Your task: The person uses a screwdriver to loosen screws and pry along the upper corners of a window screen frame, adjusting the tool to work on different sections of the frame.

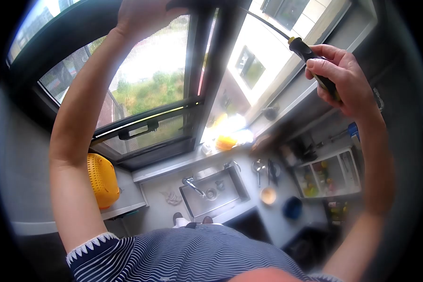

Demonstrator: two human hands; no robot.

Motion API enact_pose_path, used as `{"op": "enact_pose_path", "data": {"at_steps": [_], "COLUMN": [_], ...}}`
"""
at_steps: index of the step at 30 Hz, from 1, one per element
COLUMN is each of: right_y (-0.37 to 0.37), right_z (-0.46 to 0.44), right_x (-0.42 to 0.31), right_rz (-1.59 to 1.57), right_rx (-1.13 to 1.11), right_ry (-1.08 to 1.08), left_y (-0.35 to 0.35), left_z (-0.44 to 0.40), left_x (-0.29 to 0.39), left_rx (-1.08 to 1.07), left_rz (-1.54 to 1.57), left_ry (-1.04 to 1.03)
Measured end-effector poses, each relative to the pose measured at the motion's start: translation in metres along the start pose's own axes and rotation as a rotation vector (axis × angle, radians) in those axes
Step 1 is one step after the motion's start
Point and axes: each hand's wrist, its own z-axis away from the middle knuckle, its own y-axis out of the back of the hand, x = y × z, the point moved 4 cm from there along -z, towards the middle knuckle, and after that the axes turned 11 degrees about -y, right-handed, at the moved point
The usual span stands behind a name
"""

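Note:
My right hand (345, 77) is closed around a screwdriver (305, 52) with a black and yellow handle. Its long thin shaft points up and to the left, toward the dark window frame (211, 51). At the top edge of the view, my left hand (143, 16) is raised against the upper part of the window. A dark part (185, 5) lies beside its thumb side. The other fingers are cut off or blurred, so what they grip does not show. Below that arm is the screened window pane (150, 70), with a black handle (138, 131) on the lower pane.
Far below me are a steel sink (211, 190) and a tap (192, 185). A yellow perforated basket (103, 181) stands at the left. On the right counter are a pale bowl (268, 196), a dark blue round item (292, 207) and a white rack (331, 174).

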Motion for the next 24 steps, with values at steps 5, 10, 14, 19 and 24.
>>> {"op": "enact_pose_path", "data": {"at_steps": [5, 10, 14, 19, 24], "right_y": [0.002, 0.005, 0.006, 0.005, -0.007], "right_z": [0.004, 0.000, -0.004, -0.003, 0.019], "right_x": [-0.016, -0.019, -0.009, -0.008, -0.015], "right_rz": [0.469, 0.289, 0.182, 0.215, 0.898], "right_rx": [0.168, 0.081, 0.064, 0.100, 0.547], "right_ry": [0.195, 0.076, 0.008, 0.032, 0.823], "left_y": [-0.001, 0.002, -0.006, -0.038, -0.035], "left_z": [-0.001, -0.004, -0.054, -0.097, -0.094], "left_x": [0.001, 0.003, 0.087, 0.143, 0.137], "left_rx": [0.012, -0.037, 0.207, -0.133, 0.027], "left_rz": [0.001, 0.010, 0.251, 0.400, 0.421], "left_ry": [-0.006, 0.083, 0.051, 0.163, 0.214]}}
